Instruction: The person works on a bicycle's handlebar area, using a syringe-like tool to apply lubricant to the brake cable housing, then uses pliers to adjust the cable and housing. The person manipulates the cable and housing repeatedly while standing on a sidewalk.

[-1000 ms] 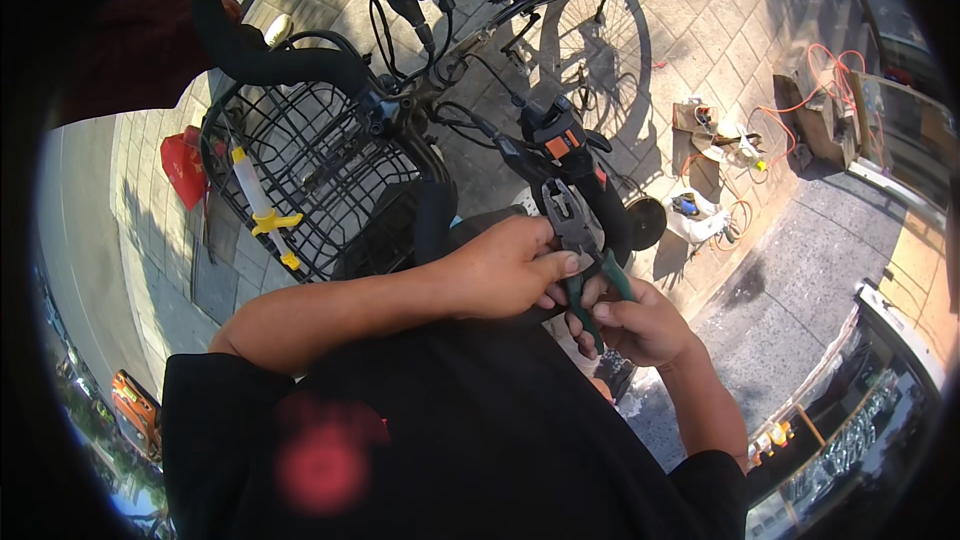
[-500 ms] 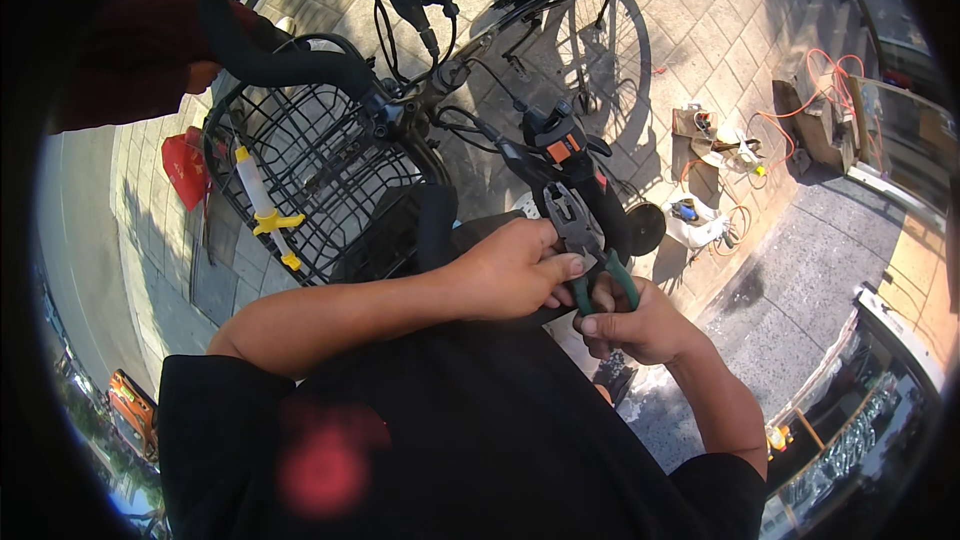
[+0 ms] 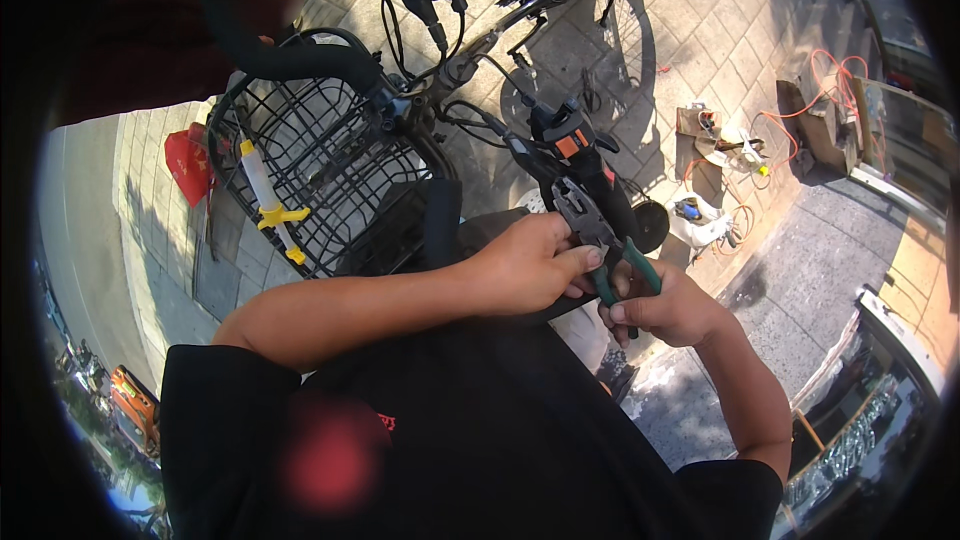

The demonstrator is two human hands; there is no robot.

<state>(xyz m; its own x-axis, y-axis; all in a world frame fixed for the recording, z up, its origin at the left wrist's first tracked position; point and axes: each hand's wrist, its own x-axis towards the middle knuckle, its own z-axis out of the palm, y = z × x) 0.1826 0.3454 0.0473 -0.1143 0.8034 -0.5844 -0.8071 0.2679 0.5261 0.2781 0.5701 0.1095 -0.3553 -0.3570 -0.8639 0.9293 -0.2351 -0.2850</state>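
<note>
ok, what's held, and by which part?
Pliers: right hand around the green handles. Left hand is at the pliers' metal end; its hold can't be told.

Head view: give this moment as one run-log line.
right hand: gripping green-handled pliers | left hand: at pliers' head | black wire basket: left of both hands

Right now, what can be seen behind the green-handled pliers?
Behind the metal head of the green-handled pliers, part of the black handlebar grip shows. Whatever lies directly behind the pliers, the left hand and the right hand is covered.
</note>
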